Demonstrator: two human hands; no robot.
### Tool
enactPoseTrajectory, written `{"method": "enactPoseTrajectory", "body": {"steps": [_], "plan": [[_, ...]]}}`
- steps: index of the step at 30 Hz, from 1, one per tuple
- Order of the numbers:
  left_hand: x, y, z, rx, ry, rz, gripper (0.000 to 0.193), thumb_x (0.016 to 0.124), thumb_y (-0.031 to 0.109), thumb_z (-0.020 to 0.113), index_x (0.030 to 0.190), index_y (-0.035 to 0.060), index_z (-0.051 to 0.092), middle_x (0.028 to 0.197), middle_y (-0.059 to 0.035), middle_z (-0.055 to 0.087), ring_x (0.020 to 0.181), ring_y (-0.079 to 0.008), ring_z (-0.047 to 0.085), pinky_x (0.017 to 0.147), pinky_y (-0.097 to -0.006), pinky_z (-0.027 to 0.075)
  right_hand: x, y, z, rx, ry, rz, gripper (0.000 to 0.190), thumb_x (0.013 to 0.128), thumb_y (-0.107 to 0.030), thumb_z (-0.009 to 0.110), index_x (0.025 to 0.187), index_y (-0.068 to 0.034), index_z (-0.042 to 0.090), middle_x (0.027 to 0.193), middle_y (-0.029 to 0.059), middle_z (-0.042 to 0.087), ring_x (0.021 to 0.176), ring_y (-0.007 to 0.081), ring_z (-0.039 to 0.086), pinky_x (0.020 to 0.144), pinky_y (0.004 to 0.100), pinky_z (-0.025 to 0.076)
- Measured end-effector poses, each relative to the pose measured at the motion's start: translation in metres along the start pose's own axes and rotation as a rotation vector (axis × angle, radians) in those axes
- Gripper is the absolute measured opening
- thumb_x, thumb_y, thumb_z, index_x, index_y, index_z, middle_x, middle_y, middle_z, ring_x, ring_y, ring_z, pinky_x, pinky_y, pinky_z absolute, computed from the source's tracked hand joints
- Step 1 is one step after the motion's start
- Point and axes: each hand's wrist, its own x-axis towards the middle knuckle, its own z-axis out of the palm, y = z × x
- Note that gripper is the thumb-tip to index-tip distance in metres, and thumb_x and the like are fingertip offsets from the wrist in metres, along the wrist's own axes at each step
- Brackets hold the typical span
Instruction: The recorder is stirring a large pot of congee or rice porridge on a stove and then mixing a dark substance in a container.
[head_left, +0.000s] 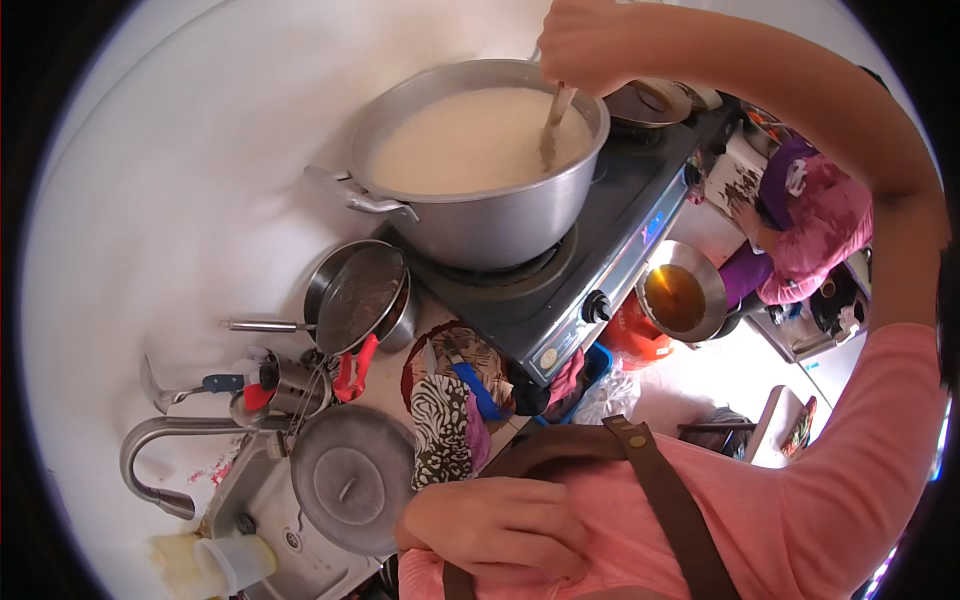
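My right hand (581, 49) is closed around the handle of a stirring paddle (553, 131), which looks wooden. The paddle's lower end stands in a thick cream-coloured liquid (472, 139) inside a large aluminium pot (495, 225). That pot sits on the front burner of a black gas stove (487, 300). Against the chest of my pink shirt lies my left hand (495, 525), its back towards the camera and its fingers slightly apart. Nothing shows in it, though its palm is hidden.
Left are a steel pan (360, 300), a utensil holder (296, 382), a round aluminium lid (352, 480), a faucet (195, 427) and a sink (300, 574). A blue-handled knife (476, 390) lies by patterned cloth (439, 435). Right are a bowl of amber liquid (675, 296) and another person (817, 217).
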Motion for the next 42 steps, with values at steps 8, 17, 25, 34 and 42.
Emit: {"method": "enactPoseTrajectory", "body": {"steps": [8,17,25,34,42], "plan": [[-0.001,0.007,0.017,0.189,0.290,-0.033,0.025,0.069,0.002,0.067,0.092,-0.0038,0.058,0.093,-0.0123,0.055,0.081,-0.0290,0.055,0.072,-0.0376,0.047,0.084,-0.009,0.008,0.046,0.194,0.051,0.014,0.068,-0.015,0.059,0.073,-0.006,0.068,0.073,0.0117,0.066,0.071,0.0270,0.065,0.061,0.0381,0.050],[0.007,0.009,0.028,0.157,0.247,-0.072,0.026,0.069,0.003,0.069,0.091,-0.0030,0.058,0.091,-0.0113,0.057,0.080,-0.0280,0.056,0.071,-0.0375,0.048,0.028,-0.027,-0.020,0.221,0.237,0.040,0.017,0.083,-0.024,0.052,0.082,-0.012,0.064,0.060,0.0057,0.059,0.059,0.0243,0.059,0.050,0.0387,0.046],[-0.010,-0.005,0.009,0.022,0.323,-0.084,0.020,0.074,0.001,0.063,0.094,-0.0020,0.060,0.091,-0.0121,0.060,0.079,-0.0278,0.057,0.070,-0.0372,0.047,-0.043,-0.017,-0.036,0.009,-0.021,-0.155,0.016,0.075,-0.015,0.055,0.083,-0.006,0.065,0.075,0.0112,0.065,0.075,0.0278,0.063,0.065,0.0377,0.049],[-0.052,-0.019,0.005,-0.046,0.698,-0.152,0.016,0.081,0.010,0.052,0.088,-0.0035,0.058,0.077,-0.0164,0.061,0.068,-0.0267,0.059,0.064,-0.0371,0.050,0.013,-0.007,0.018,-0.026,0.236,-0.042,0.008,0.076,-0.016,0.055,0.077,-0.013,0.062,0.059,0.0039,0.058,0.058,0.0220,0.059,0.048,0.0363,0.045],[-0.053,-0.022,0.018,-0.133,0.916,-0.240,0.018,0.077,0.004,0.054,0.092,-0.0049,0.059,0.081,-0.0161,0.061,0.076,-0.0256,0.057,0.070,-0.0339,0.044,0.070,-0.015,0.030,0.062,0.314,0.036,0.008,0.068,-0.012,0.057,0.075,-0.010,0.061,0.057,0.0067,0.057,0.057,0.0232,0.060,0.047,0.0352,0.045]]}}
